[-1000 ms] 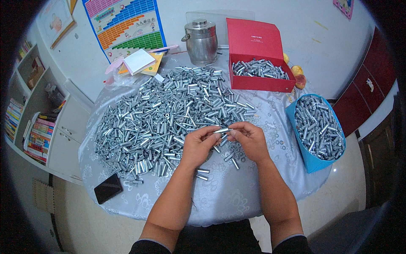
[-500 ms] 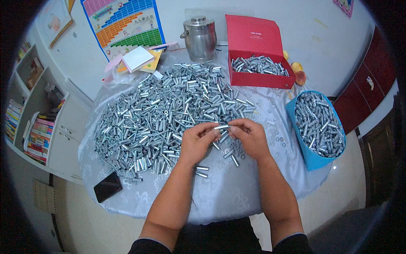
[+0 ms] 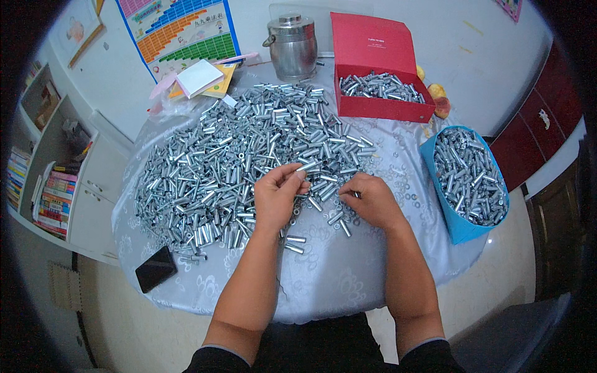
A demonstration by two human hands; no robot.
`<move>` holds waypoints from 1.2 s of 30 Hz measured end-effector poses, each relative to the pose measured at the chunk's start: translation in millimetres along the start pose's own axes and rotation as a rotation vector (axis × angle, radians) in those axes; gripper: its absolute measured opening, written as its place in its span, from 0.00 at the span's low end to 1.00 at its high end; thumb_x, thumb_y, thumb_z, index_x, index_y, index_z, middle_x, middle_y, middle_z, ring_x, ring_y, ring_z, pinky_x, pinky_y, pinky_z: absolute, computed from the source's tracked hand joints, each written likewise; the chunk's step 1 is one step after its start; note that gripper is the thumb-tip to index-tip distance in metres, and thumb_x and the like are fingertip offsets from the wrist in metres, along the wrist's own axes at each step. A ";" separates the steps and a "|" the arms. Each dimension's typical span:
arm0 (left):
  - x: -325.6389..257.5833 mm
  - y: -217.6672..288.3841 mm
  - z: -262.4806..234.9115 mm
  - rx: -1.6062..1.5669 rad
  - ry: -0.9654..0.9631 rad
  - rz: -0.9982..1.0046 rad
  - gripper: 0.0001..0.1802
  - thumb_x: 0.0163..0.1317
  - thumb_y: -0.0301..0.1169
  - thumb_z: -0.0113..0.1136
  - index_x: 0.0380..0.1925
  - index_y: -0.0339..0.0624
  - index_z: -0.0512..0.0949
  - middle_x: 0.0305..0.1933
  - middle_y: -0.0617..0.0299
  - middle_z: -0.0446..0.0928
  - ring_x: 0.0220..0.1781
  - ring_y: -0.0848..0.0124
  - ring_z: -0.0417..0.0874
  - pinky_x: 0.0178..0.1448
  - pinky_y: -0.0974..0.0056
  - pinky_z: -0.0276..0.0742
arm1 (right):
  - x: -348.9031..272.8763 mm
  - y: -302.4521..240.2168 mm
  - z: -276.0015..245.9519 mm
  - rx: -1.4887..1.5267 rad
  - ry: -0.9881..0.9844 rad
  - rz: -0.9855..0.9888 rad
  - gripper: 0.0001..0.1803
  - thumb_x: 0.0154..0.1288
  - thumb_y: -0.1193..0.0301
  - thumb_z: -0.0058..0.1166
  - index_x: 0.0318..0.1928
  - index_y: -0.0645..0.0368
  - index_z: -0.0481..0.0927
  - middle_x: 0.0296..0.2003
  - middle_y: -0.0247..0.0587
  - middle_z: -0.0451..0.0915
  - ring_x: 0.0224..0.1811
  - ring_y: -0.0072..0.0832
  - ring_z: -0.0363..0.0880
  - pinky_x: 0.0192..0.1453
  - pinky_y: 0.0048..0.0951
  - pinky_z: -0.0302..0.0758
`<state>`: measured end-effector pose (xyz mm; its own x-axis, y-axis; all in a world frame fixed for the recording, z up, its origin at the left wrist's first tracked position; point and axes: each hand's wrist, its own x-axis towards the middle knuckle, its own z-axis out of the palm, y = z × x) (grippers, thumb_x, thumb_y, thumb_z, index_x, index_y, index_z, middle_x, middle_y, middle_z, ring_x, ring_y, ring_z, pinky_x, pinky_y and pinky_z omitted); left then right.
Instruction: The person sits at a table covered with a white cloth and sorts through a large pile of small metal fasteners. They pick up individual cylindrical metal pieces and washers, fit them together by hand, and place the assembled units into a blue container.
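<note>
The left hand (image 3: 275, 198) pinches one shiny metal tube (image 3: 306, 166) between its thumb and finger. The tube sticks out at a slant over the near right part of the big pile (image 3: 230, 155) of metal bits. Half a second ago, both hands met at this tube. Now the right hand (image 3: 373, 202) has let go of it and is apart from it, a bit to the right and lower down. Its fingers are curled in close, but I cannot tell if they grip something small. It is just beside some loose tubes (image 3: 340, 222) and near the little rings (image 3: 415, 197) on the silvery cloth (image 3: 348, 283). The red box (image 3: 385, 110) at the back and the blue bin (image 3: 457, 228) on the right are full of metal bits, same as before. The black phone (image 3: 156, 269) stays at the left edge.
</note>
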<state>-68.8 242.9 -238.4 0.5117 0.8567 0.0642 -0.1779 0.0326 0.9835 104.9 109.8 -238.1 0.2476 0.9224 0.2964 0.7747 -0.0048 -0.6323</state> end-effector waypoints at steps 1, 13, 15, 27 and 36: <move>0.2 -0.1 -0.3 -0.003 -0.002 0.000 0.12 0.63 0.24 0.61 0.45 0.29 0.79 0.35 0.55 0.83 0.33 0.71 0.85 0.38 0.70 0.82 | -0.3 -0.3 0.8 0.011 0.003 -0.015 0.07 0.54 0.71 0.63 0.34 0.57 0.85 0.32 0.43 0.81 0.37 0.39 0.80 0.44 0.36 0.76; 1.5 -4.1 -1.8 -0.035 -0.017 0.002 0.12 0.63 0.25 0.61 0.45 0.30 0.80 0.35 0.55 0.83 0.33 0.71 0.85 0.38 0.69 0.83 | 0.9 -24.1 4.5 -0.149 -0.325 0.067 0.12 0.53 0.69 0.65 0.38 0.56 0.84 0.36 0.41 0.81 0.41 0.38 0.80 0.47 0.35 0.75; 1.0 -2.5 -1.5 -0.025 -0.014 -0.013 0.12 0.63 0.25 0.61 0.45 0.30 0.79 0.36 0.55 0.83 0.33 0.71 0.85 0.38 0.69 0.83 | 0.0 -28.9 1.9 -0.135 -0.348 0.113 0.11 0.53 0.67 0.64 0.38 0.56 0.83 0.38 0.43 0.80 0.42 0.40 0.80 0.47 0.38 0.76; 1.2 -1.5 -2.5 -0.018 -0.013 -0.025 0.12 0.62 0.24 0.61 0.45 0.29 0.80 0.36 0.55 0.83 0.33 0.70 0.85 0.38 0.68 0.84 | -3.3 -19.3 5.8 0.119 -0.222 0.163 0.08 0.56 0.72 0.63 0.35 0.60 0.81 0.32 0.43 0.80 0.34 0.37 0.80 0.40 0.35 0.76; -0.6 -0.7 -0.3 -0.062 -0.109 -0.106 0.12 0.62 0.24 0.61 0.45 0.29 0.79 0.36 0.54 0.83 0.33 0.69 0.85 0.38 0.68 0.84 | 11.8 -10.4 10.9 1.006 0.167 0.393 0.06 0.65 0.74 0.57 0.39 0.65 0.78 0.28 0.37 0.81 0.25 0.20 0.78 0.28 0.20 0.75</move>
<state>-69.2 242.6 -239.1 0.6177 0.7862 -0.0177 -0.1684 0.1543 0.9736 93.5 124.9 -235.9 0.5081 0.8612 -0.0089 -0.1872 0.1004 -0.9772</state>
